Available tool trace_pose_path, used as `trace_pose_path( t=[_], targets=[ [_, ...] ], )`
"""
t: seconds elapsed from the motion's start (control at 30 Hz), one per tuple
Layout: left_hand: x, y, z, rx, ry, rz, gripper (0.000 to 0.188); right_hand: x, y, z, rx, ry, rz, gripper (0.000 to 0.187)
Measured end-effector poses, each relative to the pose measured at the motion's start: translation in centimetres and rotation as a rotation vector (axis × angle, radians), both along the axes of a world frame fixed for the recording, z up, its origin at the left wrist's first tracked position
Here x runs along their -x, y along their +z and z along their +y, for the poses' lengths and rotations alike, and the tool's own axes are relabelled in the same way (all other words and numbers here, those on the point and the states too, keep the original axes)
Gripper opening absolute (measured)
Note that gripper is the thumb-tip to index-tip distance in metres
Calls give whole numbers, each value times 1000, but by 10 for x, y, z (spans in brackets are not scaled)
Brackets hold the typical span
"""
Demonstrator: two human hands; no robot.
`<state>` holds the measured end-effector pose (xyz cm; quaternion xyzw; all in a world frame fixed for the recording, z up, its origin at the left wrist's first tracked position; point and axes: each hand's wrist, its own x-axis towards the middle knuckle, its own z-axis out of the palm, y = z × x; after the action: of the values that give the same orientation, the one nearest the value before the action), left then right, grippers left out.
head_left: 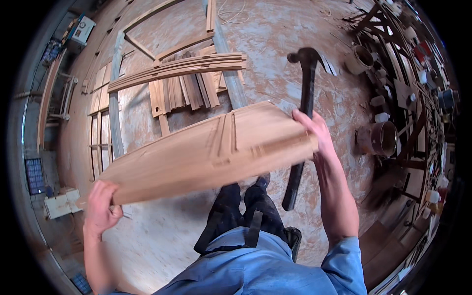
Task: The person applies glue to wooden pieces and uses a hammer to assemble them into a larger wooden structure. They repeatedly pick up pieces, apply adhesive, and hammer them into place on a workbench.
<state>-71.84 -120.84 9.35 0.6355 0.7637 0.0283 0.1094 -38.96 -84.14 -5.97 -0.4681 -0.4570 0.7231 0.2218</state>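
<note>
A wide light-brown wooden panel (pixel 182 157) is held up in front of my body, tilted with its right end higher and slightly blurred by motion. My left hand (pixel 102 206) is closed around its lower left corner; a thin light tip shows beside the fingers, too small to name. At the right end, my right hand (pixel 317 129) grips the panel's edge and a black claw hammer (pixel 307 81) together. The hammer's head points away from me and its handle hangs down past my wrist. Slim grooves or strips show on the panel's face, too smeared to tell.
Long wooden strips (pixel 177 69) lie across a grey-legged stand (pixel 235 88), above stacked boards (pixel 189 91) on the floor. Buckets (pixel 383 138) and a cluttered rack (pixel 418 152) line the right side. A white box (pixel 63 204) and framed wood pieces (pixel 101 132) are at left.
</note>
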Motion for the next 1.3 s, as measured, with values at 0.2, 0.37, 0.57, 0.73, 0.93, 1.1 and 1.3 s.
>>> trace_pose_path(
  t=[0.2, 0.37, 0.57, 0.73, 0.93, 1.1, 1.3],
  targets=[
    [61, 3, 41, -134, 176, -6, 37, 38, -25, 28, -60, -155, -29, 50],
    [111, -17, 78, -270, 132, 201, 53, 64, -48, 39, -33, -244, 156, 44],
    [161, -34, 121, -316, 207, 136, 67, 84, -67, 47, -34, -266, 71, 37],
    [205, -39, 152, -243, 164, 47, 61, 97, -48, 40, -203, -287, -102, 30],
    [226, -84, 174, 31, 268, -324, 32, 41, -20, 6, -229, -130, -395, 29],
    [211, -179, 173, 322, 308, -510, 31, 4, -41, -25, -19, -64, -521, 30],
    [214, -270, 162, 430, 224, -503, 45, -7, -85, -33, 111, -99, -540, 30]
  ],
)
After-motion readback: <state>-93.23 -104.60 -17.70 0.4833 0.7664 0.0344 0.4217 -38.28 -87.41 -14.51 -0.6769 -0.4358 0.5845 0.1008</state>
